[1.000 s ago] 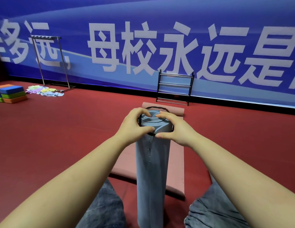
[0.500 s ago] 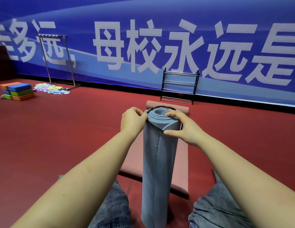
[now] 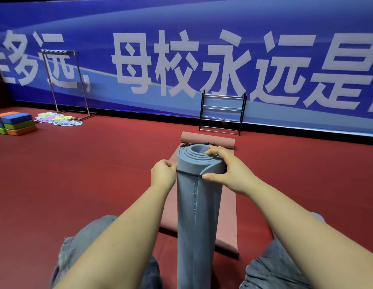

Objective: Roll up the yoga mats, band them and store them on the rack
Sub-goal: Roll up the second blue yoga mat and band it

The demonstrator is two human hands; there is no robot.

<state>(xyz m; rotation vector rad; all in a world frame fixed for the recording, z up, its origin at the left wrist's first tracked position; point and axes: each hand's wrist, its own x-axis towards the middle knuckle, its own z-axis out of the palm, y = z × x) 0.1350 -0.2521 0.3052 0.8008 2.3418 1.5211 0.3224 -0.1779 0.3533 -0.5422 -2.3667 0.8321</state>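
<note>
Blue mat [image 3: 198,205], band [image 3: 188,173] near top edge

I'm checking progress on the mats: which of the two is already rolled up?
The blue-grey mat, standing upright and rolled between both hands, black band going on near its top. The pink mat lies mostly flat behind it, only its far end curled.

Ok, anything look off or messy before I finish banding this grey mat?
The black band sits slanted on the grey rolled mat: low across the near side, riding the rim at the far side. By the tall stand, a heap of coloured cloths lies on the floor.
</note>
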